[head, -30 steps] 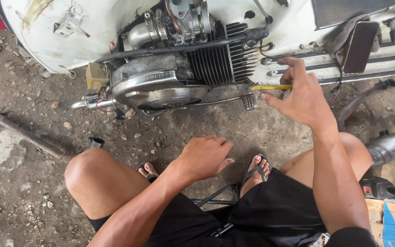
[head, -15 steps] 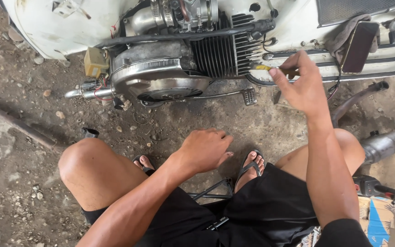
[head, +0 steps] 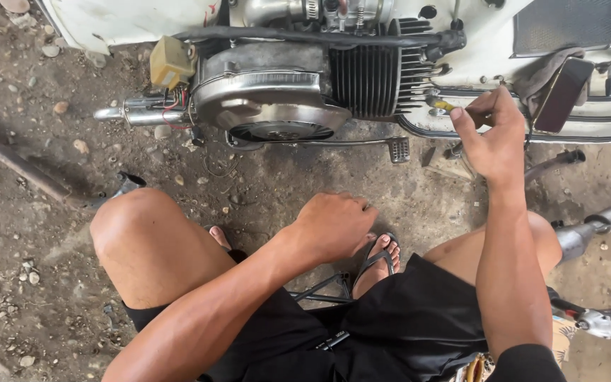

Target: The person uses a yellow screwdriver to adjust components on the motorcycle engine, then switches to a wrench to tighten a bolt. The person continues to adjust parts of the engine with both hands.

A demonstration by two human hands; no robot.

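A white scooter lies on its side with its engine (head: 277, 92) exposed: a round silver fan cover and a black finned cylinder (head: 369, 74). My right hand (head: 493, 134) is closed around a yellow-handled tool (head: 443, 105), its tip at the scooter body just right of the cylinder. My left hand (head: 337, 223) rests loosely curled over the ground between my knees, holding nothing. I squat in black shorts and sandals.
A yellowish box (head: 171, 60) with wires sits left of the engine. A kick pedal (head: 397, 148) sticks out below. A dark phone (head: 561, 93) leans on the scooter at right. A power tool (head: 599, 322) and a metal pipe (head: 595, 223) lie at right on the gravelly dirt.
My right hand drew back to the right and rose slightly, bringing the yellow tool toward the scooter body. The view shifted closer to the engine. My left hand stayed put.
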